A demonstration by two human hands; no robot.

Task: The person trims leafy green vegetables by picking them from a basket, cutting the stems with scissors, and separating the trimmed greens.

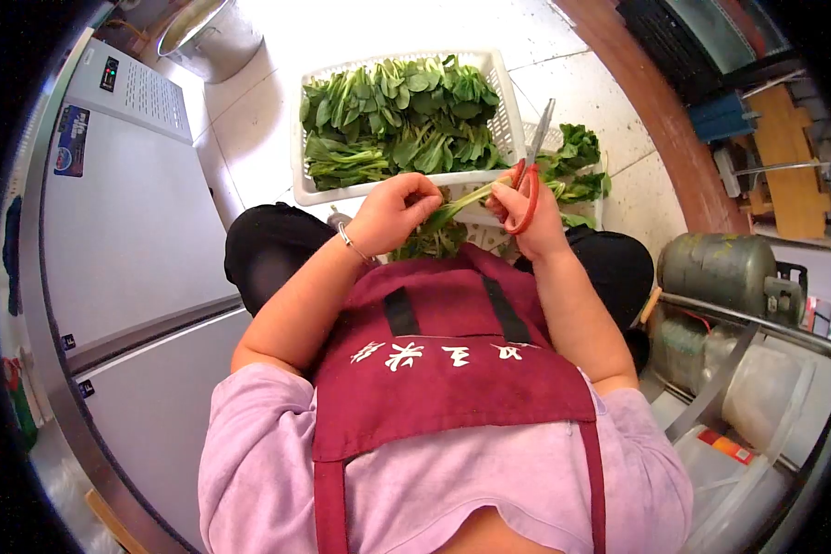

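Note:
My right hand [529, 208] holds red-handled scissors [532, 180], their metal blades pointing up and away, and also pinches the pale stem end of a green leafy vegetable [460, 205]. Close to the leafy side of that vegetable is my left hand [399, 210], fingers curled inward; what they hold, if anything, is hidden. Beyond both hands, a white plastic basket [299, 175] is filled with rows of leafy greens [401, 106]. More greens [577, 166] lie in a second white basket to the right. Below my hands, loose leaves [429, 242] are partly hidden.
A large metal pot [214, 42] stands on the tiled floor at the upper left. White cabinets [138, 175] line the left side. At the right are a gas cylinder [718, 268], a metal rack [757, 323] with plastic containers, and a wooden board [792, 166].

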